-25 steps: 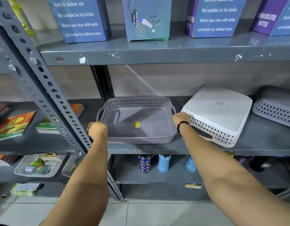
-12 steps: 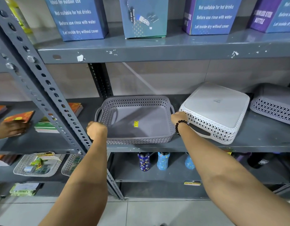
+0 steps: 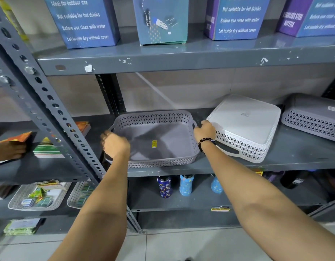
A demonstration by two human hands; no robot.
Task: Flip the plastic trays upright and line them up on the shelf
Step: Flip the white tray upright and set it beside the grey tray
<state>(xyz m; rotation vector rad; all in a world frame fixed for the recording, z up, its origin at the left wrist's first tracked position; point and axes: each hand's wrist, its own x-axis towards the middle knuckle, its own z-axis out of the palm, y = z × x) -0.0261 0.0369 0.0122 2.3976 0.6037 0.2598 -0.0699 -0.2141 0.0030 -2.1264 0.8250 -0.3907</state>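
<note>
A person is reaching both bare arms toward the middle level of a grey metal shelf (image 3: 295,159). An upright grey plastic tray (image 3: 155,140) with lattice sides is sitting open side up near the shelf's front edge, a small yellow sticker (image 3: 154,143) showing on its floor. The left hand (image 3: 115,146) is curling closed around the tray's left handle, knuckles facing the camera. The right hand (image 3: 204,130), wearing a black bead bracelet (image 3: 205,144) at the wrist, is closing its fingers over the tray's right rim at the handle. Just beside that hand, a white plastic tray (image 3: 244,125) is lying upside down, its flat base facing up and its near left corner touching or almost touching the grey tray. Further right, a second grey tray (image 3: 313,115) is also lying upside down, partly cut off by the frame edge. Blue and purple bottle boxes (image 3: 83,21) are standing on the level above.
</note>
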